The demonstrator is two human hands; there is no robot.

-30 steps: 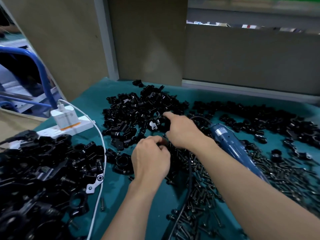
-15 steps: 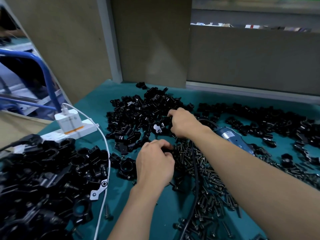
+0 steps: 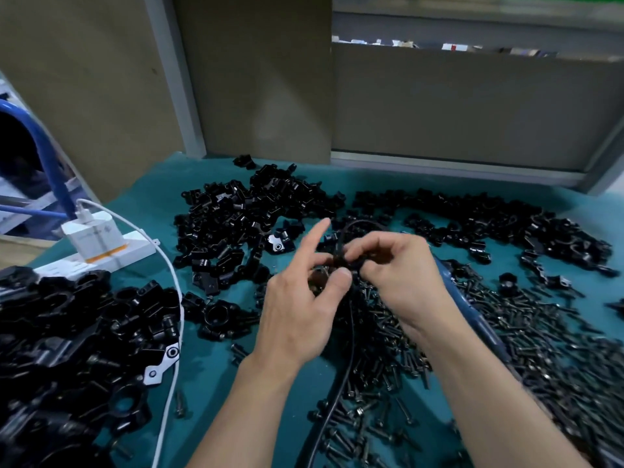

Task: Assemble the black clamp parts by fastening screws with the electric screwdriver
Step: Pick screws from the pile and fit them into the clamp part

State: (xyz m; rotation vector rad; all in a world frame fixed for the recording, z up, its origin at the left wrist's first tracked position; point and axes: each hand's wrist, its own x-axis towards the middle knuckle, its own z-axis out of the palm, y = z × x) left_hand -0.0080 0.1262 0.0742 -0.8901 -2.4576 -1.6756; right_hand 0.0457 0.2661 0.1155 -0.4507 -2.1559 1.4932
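Both hands meet over the middle of the teal mat. My left hand (image 3: 300, 305) pinches a small black clamp part (image 3: 339, 265) with thumb and middle fingers, index finger pointing up. My right hand (image 3: 398, 271) curls its fingers round the same black part from the right. The blue electric screwdriver (image 3: 472, 309) lies on the mat under my right forearm, its black cord (image 3: 341, 376) running toward me. Loose black screws (image 3: 388, 349) are heaped below the hands. Unassembled clamp parts (image 3: 243, 217) are piled beyond the hands.
A heap of black clamps (image 3: 67, 339) fills the near left. A white power strip with a charger (image 3: 98, 244) and white cable (image 3: 172, 285) sits at the left. More clamp parts (image 3: 506, 221) stretch along the back right. Beige partition walls (image 3: 256, 79) close off the back.
My right hand pulled back from the clamp pile with a black part and met my left hand. My left hand rose from the mat and extended its index finger.
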